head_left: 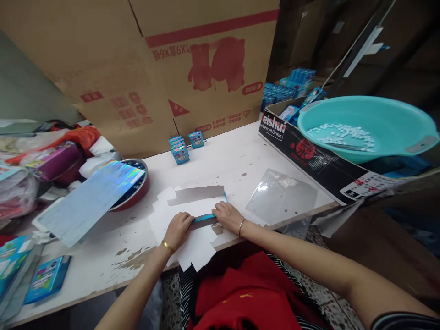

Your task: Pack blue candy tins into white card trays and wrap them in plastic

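Note:
At the table's front edge my left hand [179, 228] and my right hand [227, 217] grip the two ends of a card piece [204, 217]. A blue printed edge shows along it, with a dark fold below. Fingers of both hands are curled down on the card. White card sheets [197, 250] lie flat and overlapping beneath the hands. Just beyond them lies a grey card panel [197, 195] with a little blue at its right end; whether it joins the held piece I cannot tell.
Several small blue boxes [180, 154] stand by a large cardboard carton [137, 82]. Left are a red bowl [143, 190], a shiny sheet [94, 199] and a blue packet [48, 278]. Right are a clear plastic sheet [280, 197] and a turquoise basin [371, 107] of white pellets above a black box [292, 149].

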